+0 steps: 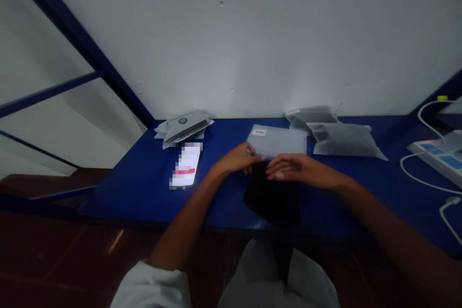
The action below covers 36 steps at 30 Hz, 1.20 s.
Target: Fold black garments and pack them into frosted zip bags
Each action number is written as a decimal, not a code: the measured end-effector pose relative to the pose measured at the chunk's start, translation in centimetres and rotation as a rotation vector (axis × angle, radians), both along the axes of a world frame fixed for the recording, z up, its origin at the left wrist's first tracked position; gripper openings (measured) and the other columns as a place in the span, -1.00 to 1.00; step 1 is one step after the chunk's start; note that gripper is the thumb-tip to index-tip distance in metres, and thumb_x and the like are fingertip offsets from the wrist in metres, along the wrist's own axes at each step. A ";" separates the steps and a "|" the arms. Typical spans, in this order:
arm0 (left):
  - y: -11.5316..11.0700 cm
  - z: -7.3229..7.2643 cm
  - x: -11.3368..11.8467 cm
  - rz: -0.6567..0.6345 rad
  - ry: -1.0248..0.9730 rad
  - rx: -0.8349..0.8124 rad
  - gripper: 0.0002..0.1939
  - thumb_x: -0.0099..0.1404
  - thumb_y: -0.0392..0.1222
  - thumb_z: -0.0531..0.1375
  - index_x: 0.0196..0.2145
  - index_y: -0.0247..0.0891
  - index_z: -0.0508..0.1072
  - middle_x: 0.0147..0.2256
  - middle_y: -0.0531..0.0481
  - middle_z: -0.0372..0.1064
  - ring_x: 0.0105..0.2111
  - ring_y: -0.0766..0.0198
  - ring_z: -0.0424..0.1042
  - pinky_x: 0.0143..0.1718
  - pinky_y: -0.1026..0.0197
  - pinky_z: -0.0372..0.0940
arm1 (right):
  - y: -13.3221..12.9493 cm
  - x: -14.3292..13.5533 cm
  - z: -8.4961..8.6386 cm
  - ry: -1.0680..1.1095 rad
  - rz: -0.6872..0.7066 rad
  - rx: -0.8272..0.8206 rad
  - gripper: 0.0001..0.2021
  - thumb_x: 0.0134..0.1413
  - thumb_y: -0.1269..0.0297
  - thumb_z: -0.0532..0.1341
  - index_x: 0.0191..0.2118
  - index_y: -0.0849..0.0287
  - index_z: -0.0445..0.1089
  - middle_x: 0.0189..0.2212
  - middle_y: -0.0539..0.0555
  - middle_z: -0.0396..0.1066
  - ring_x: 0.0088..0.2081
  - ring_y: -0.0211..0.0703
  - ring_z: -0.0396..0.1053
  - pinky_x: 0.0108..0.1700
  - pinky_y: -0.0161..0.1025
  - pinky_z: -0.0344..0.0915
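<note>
A frosted plastic bag with a white barcode label lies flat on the blue table. Against its near edge is a dark black item, which looks like folded cloth; its details are lost in shadow. My left hand has closed at the bag's near left corner, thumb along the edge and fingers bent beneath. Over the top of the black item, my right hand is loosely curved, its fingers stretched toward the left hand and the thumb apart. Nothing shows in its grasp.
A lit phone lies to the left, with a stack of grey packets behind it. Two filled frosted bags rest at the back right. A power strip with white cables occupies the right end. A white wall rises behind.
</note>
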<state>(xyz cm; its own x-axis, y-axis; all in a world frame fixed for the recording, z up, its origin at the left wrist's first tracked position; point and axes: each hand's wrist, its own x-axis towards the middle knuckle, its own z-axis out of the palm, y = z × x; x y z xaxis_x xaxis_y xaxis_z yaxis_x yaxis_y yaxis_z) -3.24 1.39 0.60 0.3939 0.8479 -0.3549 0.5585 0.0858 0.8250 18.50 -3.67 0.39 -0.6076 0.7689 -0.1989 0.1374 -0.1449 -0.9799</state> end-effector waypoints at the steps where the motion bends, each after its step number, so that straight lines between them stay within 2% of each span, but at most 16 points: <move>1: 0.0 -0.1 0.2 -0.010 0.025 0.021 -0.57 0.13 0.05 0.32 -0.23 -0.23 0.23 -0.57 0.13 0.31 -0.61 0.31 0.33 -0.57 0.28 0.16 | 0.1 0.3 0.1 -0.007 0.009 0.012 -0.65 -0.03 0.19 0.37 -0.10 0.17 0.41 -0.11 0.13 0.54 -0.02 -0.09 0.48 0.11 -0.07 0.31; 4: -0.2 -0.4 0.6 -0.021 0.042 0.072 -0.49 -0.01 0.02 0.41 -0.25 -0.23 0.25 -0.58 0.19 0.25 -0.58 0.35 0.28 -0.55 0.31 0.11 | 0.3 1.1 0.4 -0.035 -0.003 0.023 -0.63 -0.13 0.21 0.42 -0.16 0.17 0.43 -0.15 0.12 0.55 -0.05 -0.09 0.49 0.08 -0.06 0.33; 7: -0.3 -0.6 0.8 -0.016 -0.048 0.039 -0.49 -0.08 -0.13 0.44 -0.27 -0.23 0.24 -0.58 0.24 0.21 -0.59 0.40 0.24 -0.54 0.33 0.10 | 0.6 1.7 0.6 -0.071 -0.083 0.054 -0.64 -0.23 0.23 0.46 -0.25 0.18 0.44 -0.28 0.09 0.55 -0.18 -0.11 0.51 -0.03 -0.07 0.39; 10: -0.3 -0.6 0.8 -0.007 -0.208 0.003 -0.49 -0.14 -0.28 0.44 -0.31 -0.24 0.24 -0.57 0.25 0.20 -0.59 0.46 0.21 -0.53 0.36 0.08 | 1.0 2.1 0.5 -0.026 -0.331 0.227 -0.59 -0.34 0.23 0.50 -0.27 0.14 0.44 -0.33 0.05 0.48 -0.26 -0.14 0.46 -0.12 -0.11 0.40; 12: -0.4 -0.4 0.9 0.007 -0.382 0.013 -0.49 -0.17 -0.31 0.45 -0.33 -0.24 0.24 -0.52 0.22 0.25 -0.56 0.48 0.24 -0.49 0.37 0.12 | 1.1 2.2 0.5 0.053 -0.491 0.337 -0.48 -0.40 0.25 0.52 -0.18 0.08 0.43 -0.23 0.05 0.45 -0.17 -0.10 0.43 -0.11 -0.11 0.40; 13: -0.4 -0.3 1.0 0.024 -0.489 0.025 -0.48 -0.18 -0.31 0.45 -0.33 -0.24 0.24 -0.48 0.19 0.29 -0.53 0.48 0.28 -0.45 0.36 0.17 | 1.0 2.1 0.5 0.087 -0.527 0.356 -0.42 -0.42 0.26 0.52 -0.12 0.04 0.42 -0.17 0.06 0.45 -0.10 -0.07 0.42 -0.07 -0.10 0.39; 16: -0.6 0.1 1.4 0.136 -0.783 0.083 -0.50 -0.15 -0.27 0.45 -0.36 -0.24 0.22 -0.37 0.12 0.38 -0.43 0.44 0.40 -0.32 0.32 0.28 | 0.6 1.5 0.7 0.122 -0.493 0.254 -0.28 -0.40 0.21 0.51 0.03 -0.03 0.35 -0.06 0.07 0.45 0.03 0.02 0.39 0.05 -0.01 0.34; 18: -0.6 0.2 1.6 0.224 -0.877 0.127 -0.52 -0.11 -0.25 0.44 -0.37 -0.23 0.20 -0.38 0.13 0.36 -0.44 0.45 0.39 -0.34 0.34 0.28 | 0.2 0.8 0.7 0.120 -0.468 0.134 -0.31 -0.40 0.17 0.51 0.00 0.00 0.37 -0.08 0.06 0.49 0.00 0.07 0.42 0.08 0.04 0.33; 20: -0.6 0.3 1.7 0.262 -0.878 0.161 -0.56 -0.05 -0.20 0.42 -0.38 -0.22 0.20 -0.42 0.15 0.32 -0.46 0.47 0.36 -0.38 0.37 0.27 | 0.0 0.2 0.6 0.105 -0.490 0.044 -0.40 -0.41 0.15 0.50 -0.10 0.08 0.43 -0.14 0.08 0.53 -0.06 0.10 0.46 0.07 0.06 0.34; 22: -0.3 0.2 1.3 0.225 -0.827 0.208 -0.65 0.07 -0.14 0.34 -0.36 -0.22 0.21 -0.39 0.12 0.32 -0.42 0.42 0.38 -0.35 0.34 0.30 | 0.0 0.2 0.6 0.085 -0.529 -0.006 -0.49 -0.39 0.16 0.49 -0.18 0.12 0.46 -0.18 0.09 0.55 -0.08 0.10 0.47 0.09 0.07 0.33; 24: 0.0 0.1 0.5 0.109 -0.697 0.334 -0.78 0.18 -0.15 0.23 -0.30 -0.21 0.24 -0.30 0.03 0.36 -0.29 0.33 0.42 -0.24 0.25 0.35 | 0.2 1.0 1.0 0.065 -0.549 -0.035 -0.55 -0.38 0.18 0.49 -0.22 0.11 0.48 -0.21 0.08 0.56 -0.10 0.11 0.48 0.10 0.09 0.32; 25: 0.2 0.0 0.0 0.033 -0.576 0.441 -0.82 0.20 -0.19 0.19 -0.25 -0.21 0.27 -0.22 -0.02 0.37 -0.20 0.28 0.42 -0.15 0.19 0.35 | 0.3 1.6 1.2 0.053 -0.548 -0.046 -0.56 -0.38 0.19 0.49 -0.24 0.09 0.48 -0.23 0.07 0.55 -0.11 0.11 0.48 0.10 0.10 0.32; 27: 0.7 -0.4 -0.9 -0.121 -0.232 0.707 -0.73 0.17 -0.27 0.19 -0.14 -0.21 0.31 -0.08 -0.09 0.35 -0.04 0.16 0.36 0.01 0.05 0.30 | 0.4 3.0 1.8 0.003 -0.519 -0.075 -0.59 -0.38 0.17 0.50 -0.28 0.07 0.48 -0.26 0.08 0.55 -0.14 0.12 0.49 0.09 0.13 0.34; 30: 1.4 -1.3 -1.5 -0.274 0.223 0.968 -0.62 0.16 -0.28 0.25 -0.04 -0.23 0.35 -0.01 -0.17 0.31 0.04 0.05 0.29 0.07 -0.03 0.23 | 0.3 4.4 2.4 -0.093 -0.479 -0.133 -0.62 -0.33 0.09 0.49 -0.30 0.04 0.48 -0.29 0.10 0.54 -0.19 0.12 0.49 0.02 0.15 0.38; 33: 2.1 -2.1 -1.2 -0.362 0.395 0.989 -0.76 0.28 -0.25 0.17 -0.08 -0.25 0.41 -0.07 -0.17 0.37 -0.05 0.09 0.36 -0.04 0.07 0.28 | 0.2 4.3 2.4 -0.176 -0.395 -0.143 -0.64 -0.31 0.10 0.49 -0.30 0.05 0.48 -0.31 0.09 0.54 -0.24 0.08 0.49 -0.05 0.10 0.41; 36: 2.4 -2.4 -0.6 -0.390 0.453 0.972 -0.82 0.34 -0.28 0.06 -0.22 -0.27 0.47 -0.22 -0.15 0.43 -0.16 0.14 0.41 -0.16 0.16 0.28 | 0.0 3.2 2.0 -0.195 -0.260 -0.096 -0.66 -0.26 0.13 0.47 -0.29 0.08 0.49 -0.32 0.06 0.54 -0.24 0.04 0.49 -0.08 0.00 0.41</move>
